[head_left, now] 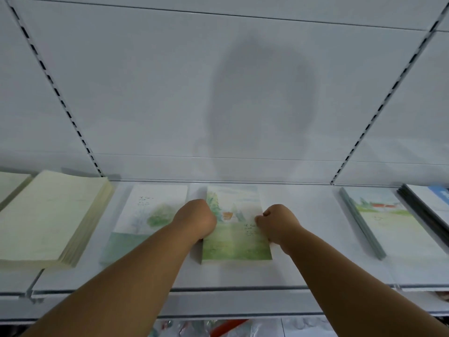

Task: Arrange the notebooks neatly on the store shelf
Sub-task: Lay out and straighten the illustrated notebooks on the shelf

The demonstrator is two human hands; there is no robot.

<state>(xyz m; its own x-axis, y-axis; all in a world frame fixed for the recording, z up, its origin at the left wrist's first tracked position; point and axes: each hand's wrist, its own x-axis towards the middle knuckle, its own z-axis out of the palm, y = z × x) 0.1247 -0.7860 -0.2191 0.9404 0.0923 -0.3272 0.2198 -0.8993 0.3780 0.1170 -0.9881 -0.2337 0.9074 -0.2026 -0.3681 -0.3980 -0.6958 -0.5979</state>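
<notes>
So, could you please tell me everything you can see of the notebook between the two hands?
The notebook lies flat on the white shelf, cover up: a watercolour of green meadow, trees and a small red-roofed house, with tiny handwriting. It looks like a thin paper stack, roughly square to the shelf edge. The left hand grips its left edge and the right hand its right edge.

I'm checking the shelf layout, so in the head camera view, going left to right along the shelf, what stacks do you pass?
Cream paper stack → pale tree-cover notebook → green landscape notebook, gripped by left hand and right hand → red-roof notebook stack → dark-edged stack.
</notes>
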